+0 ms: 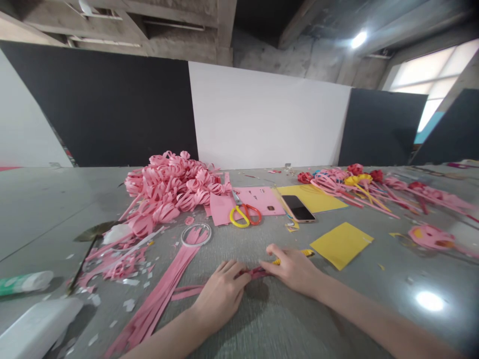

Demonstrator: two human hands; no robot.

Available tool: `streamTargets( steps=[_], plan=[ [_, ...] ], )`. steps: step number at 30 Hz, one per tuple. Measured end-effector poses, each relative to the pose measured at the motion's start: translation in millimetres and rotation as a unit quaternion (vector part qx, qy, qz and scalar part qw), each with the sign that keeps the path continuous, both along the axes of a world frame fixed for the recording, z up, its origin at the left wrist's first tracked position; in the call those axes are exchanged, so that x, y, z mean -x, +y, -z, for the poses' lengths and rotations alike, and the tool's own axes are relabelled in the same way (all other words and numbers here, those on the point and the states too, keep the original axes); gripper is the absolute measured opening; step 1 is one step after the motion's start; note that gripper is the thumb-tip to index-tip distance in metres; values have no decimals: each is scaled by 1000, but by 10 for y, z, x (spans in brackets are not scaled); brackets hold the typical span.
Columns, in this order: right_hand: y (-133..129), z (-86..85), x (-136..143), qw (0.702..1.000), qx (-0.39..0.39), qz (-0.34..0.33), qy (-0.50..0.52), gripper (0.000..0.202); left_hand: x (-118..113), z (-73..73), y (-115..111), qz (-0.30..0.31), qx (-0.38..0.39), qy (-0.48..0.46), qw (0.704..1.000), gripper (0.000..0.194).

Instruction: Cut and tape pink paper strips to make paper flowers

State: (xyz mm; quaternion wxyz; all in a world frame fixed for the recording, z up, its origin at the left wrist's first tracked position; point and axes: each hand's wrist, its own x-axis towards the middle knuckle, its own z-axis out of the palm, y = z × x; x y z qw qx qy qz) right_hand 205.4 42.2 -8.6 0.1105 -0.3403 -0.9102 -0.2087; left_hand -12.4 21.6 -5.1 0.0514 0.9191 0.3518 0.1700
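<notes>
My left hand (223,288) is closed on a pink paper strip (187,291), one end of which trails out to the left. My right hand (294,267) pinches the other part of that strip, its index finger slightly raised. Between the two hands a short darker pink stretch (258,272) shows, low over the grey table. Beside and partly under my right hand lies a slim yellow ridged object (307,253); its kind is hidden. Left of my hands, a bundle of long pink paper strips (164,294) runs through a roll of clear tape (196,235).
Scissors (245,215) rest by pink paper sheets (221,208). Beyond are a phone (298,208), yellow paper (342,244), a heap of pink paper loops (168,189) and several paper flowers (359,180). A glue stick (28,283) and white box (37,326) sit left, among scraps.
</notes>
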Motion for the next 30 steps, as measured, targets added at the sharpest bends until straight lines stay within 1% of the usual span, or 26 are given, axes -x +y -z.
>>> streamTargets(
  steps=[11, 22, 25, 30],
  plan=[
    [-26, -12, 8, 1000, -17, -15, -10, 24, -8, 5, -11, -1, -8, 7, 1000, 24],
    [-12, -42, 14, 1000, 8, 6, -25, 21, -22, -9, 5, 5, -25, 24, 999, 23],
    [-15, -23, 13, 1000, 3, 7, -15, 20, -22, -14, 2, 5, -21, 21, 1000, 25],
    [-16, 41, -13, 1000, -11, 5, 15, 23, -7, -12, -7, 11, -16, -14, 1000, 26]
  ],
)
